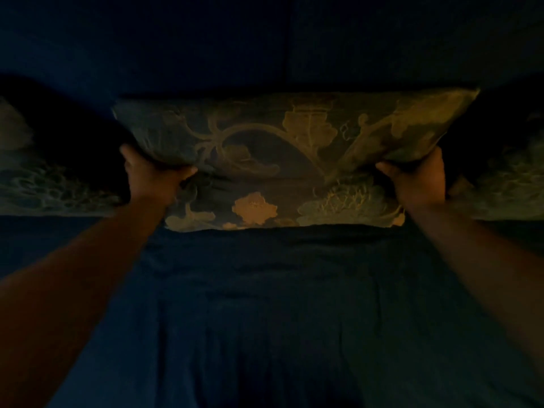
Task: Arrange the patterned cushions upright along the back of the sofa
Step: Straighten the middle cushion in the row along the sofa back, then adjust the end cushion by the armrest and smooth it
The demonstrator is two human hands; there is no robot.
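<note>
The scene is very dim. A patterned cushion [276, 160] with pale leaf and vine shapes stands against the dark blue sofa back [265, 48], its lower edge on the seat. My left hand [153, 175] grips its left side and my right hand [415, 178] grips its right side; both upper corners fold forward over my fingers. Another patterned cushion [38, 178] stands at the far left, and a third patterned cushion [512, 178] at the far right, both partly cut off by the frame edges.
The dark blue sofa seat [279, 304] stretches from the cushions toward me, its fabric slightly wrinkled. A vertical seam [287, 39] divides the sofa back above the middle cushion. Dark gaps separate the middle cushion from its neighbours.
</note>
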